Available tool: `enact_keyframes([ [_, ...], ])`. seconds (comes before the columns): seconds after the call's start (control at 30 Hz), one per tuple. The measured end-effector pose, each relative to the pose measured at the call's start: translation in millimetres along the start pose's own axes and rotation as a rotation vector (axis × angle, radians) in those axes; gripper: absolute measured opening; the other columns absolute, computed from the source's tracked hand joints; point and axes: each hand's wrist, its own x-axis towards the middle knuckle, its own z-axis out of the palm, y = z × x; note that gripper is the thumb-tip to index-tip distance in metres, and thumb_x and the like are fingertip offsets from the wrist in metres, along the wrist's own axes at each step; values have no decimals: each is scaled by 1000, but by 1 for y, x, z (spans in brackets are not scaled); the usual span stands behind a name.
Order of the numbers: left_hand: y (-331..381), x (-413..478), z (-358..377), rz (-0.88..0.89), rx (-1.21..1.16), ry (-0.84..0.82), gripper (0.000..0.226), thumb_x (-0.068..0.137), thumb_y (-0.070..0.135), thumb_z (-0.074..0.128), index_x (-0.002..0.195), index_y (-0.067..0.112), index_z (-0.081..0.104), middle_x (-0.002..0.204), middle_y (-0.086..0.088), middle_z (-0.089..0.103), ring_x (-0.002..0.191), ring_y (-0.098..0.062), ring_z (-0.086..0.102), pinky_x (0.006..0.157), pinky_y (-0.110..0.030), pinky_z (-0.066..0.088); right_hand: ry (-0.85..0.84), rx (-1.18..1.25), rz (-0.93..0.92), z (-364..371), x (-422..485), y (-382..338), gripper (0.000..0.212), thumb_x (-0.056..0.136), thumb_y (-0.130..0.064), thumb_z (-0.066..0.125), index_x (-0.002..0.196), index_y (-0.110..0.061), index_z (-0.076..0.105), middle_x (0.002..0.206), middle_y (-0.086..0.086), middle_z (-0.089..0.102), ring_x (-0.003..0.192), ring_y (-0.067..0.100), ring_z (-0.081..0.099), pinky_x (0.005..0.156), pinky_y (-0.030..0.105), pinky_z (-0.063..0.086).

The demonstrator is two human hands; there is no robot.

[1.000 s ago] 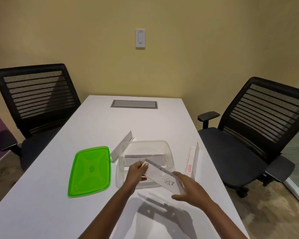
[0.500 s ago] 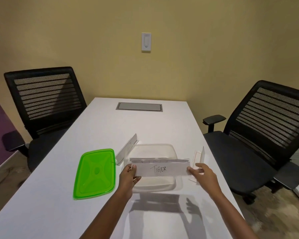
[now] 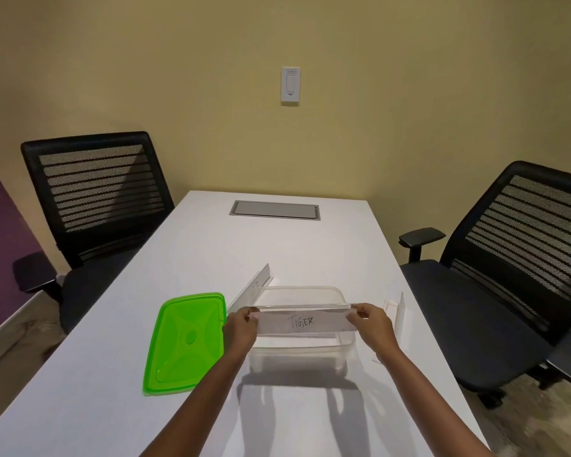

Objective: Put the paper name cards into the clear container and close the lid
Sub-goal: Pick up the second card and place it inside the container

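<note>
You now hold the "TIGER" name card level over the clear container, left hand and right hand fingers clamped on its ends, no longer tilted, ready to lower, the green lid lying toward the surface's left edge.

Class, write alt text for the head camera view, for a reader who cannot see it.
Two hands, left hand and right hand, hold a paper name card reading TIGER by its ends above an open clear container on a white table. A green lid lies left of the container, with two more name cards nearby.
</note>
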Motion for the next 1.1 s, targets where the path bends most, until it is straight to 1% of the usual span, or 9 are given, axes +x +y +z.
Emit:
enact_keyframes([
  [0.1,6,12,4,-32,63,-31,34,93,7,46,123,-1,60,126,-27,57,115,-38,56,99,-39,46,22,6,33,7,10,-8,26,87,-7,54,105,8,63,102,27,66,100,38,59,84,39,48],
  [0.2,9,22,10,-49,109,-80,35,93,8,44,121,-6,57,126,-30,56,116,-41,54,99,-41,45,23,-11,48,15,22,-10,12,85,-6,50,74,-3,57,71,10,50,66,21,46,59,30,35],
  [0.23,10,25,12,-54,112,-96,34,92,8,43,120,-7,57,126,-30,56,116,-41,53,98,-41,45,21,-19,45,18,27,-10,9,86,-6,50,79,-6,56,75,7,50,68,19,46,61,28,33],
  [0.27,11,27,14,-59,111,-108,35,92,7,42,120,-7,56,126,-29,55,116,-41,53,99,-42,45,14,-25,37,21,30,-10,12,87,-6,51,96,-4,59,88,10,56,80,22,53,68,28,37],
  [0.3,12,30,17,-69,110,-120,35,92,7,41,121,-8,55,127,-29,55,117,-40,53,99,-41,44,5,-36,39,23,33,-10,30,88,-7,52,118,-1,54,105,15,60,97,28,57,77,30,40],
  [0.37,14,35,21,-92,118,-132,37,92,8,40,124,-7,51,132,-26,52,120,-38,51,100,-38,43,-4,-63,58,29,38,-11,48,89,-9,51,135,0,41,127,20,55,116,33,53,91,33,42],
  [0.5,18,45,28,-130,151,-173,40,93,11,42,130,-5,44,137,-23,46,124,-34,48,100,-33,41,-35,-99,87,42,46,-8,49,90,-9,49,138,-2,40,138,20,47,123,31,49,99,31,40],
  [0.67,17,51,41,-232,108,-224,38,89,6,45,124,-9,43,134,-24,43,109,-32,51,94,-34,45,-37,-135,102,56,54,0,49,90,-9,49,137,0,39,143,19,41,129,31,43,104,33,37],
  [1.1,13,56,66,-388,94,-220,45,92,4,41,134,-9,31,143,-26,32,128,-35,42,103,-34,41,-112,-316,126,84,71,13,43,90,-13,46,131,0,43,137,22,37,126,36,40,99,34,42],
])
